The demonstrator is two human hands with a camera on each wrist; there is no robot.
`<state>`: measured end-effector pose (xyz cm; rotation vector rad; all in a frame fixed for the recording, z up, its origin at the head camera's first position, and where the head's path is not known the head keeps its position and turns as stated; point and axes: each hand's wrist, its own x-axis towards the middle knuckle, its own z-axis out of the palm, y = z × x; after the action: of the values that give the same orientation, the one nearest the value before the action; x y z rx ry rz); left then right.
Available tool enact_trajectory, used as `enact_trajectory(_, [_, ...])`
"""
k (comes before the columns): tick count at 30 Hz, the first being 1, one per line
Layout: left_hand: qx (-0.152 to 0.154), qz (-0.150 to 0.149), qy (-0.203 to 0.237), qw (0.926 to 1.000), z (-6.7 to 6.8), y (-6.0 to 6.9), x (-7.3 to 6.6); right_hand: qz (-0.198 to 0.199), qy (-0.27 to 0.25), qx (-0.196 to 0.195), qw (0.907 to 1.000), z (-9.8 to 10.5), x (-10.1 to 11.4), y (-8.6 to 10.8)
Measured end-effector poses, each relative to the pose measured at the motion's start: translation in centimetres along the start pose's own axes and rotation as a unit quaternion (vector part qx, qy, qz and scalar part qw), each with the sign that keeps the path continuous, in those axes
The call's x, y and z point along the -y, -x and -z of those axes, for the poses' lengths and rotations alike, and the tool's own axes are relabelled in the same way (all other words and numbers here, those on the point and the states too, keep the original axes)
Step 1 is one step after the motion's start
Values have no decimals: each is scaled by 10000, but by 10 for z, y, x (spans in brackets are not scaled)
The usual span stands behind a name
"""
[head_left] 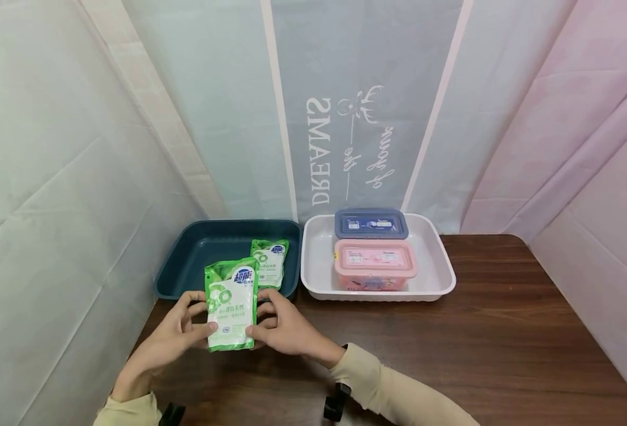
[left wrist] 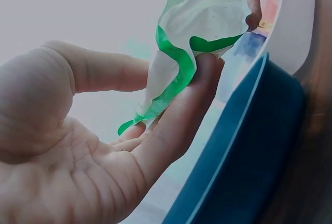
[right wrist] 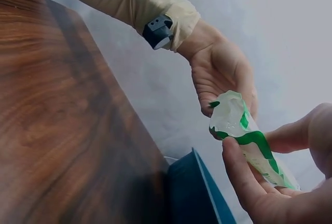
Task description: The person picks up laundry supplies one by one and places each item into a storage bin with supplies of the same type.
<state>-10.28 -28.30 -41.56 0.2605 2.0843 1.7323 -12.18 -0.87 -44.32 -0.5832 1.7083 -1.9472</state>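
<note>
Both hands hold a green and white refill pouch (head_left: 232, 310) upright above the table, in front of the dark teal tray (head_left: 207, 231). My left hand (head_left: 172, 331) grips its left edge, thumb on the front and fingers behind. On the opposite edge, my right hand (head_left: 284, 325) pinches it the same way. The pouch's folded bottom shows in the left wrist view, between thumb and fingers (left wrist: 192, 105). A second, matching pouch (head_left: 272, 266) lies in the right part of the teal tray, partly hidden by the held one.
Right beside the teal tray stands a white tray (head_left: 432, 260). In it are a pink-lidded box (head_left: 375, 263) and a blue-lidded box (head_left: 371, 225) behind it. The wooden table (head_left: 494, 331) reaches to the right; a printed curtain (head_left: 367, 47) hangs behind.
</note>
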Motion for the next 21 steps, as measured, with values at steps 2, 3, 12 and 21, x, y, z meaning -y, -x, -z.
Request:
enact_trajectory(2, [-69, -11, -94, 9999, 3, -1, -3, 42, 111, 75, 9999, 1, 3, -4])
enact_trajectory(3, [-109, -7, -138, 9998, 4, -1, -4, 67, 163, 92, 9998, 1, 5, -5])
enact_trajectory(12, [-516, -134, -306, 9981, 12, -8, -10, 212, 561, -159, 9981, 2, 15, -17])
enact_trajectory(21, [-883, -370, -488, 9942, 19, -11, -11, 315, 688, -385, 9964, -4, 18, -28])
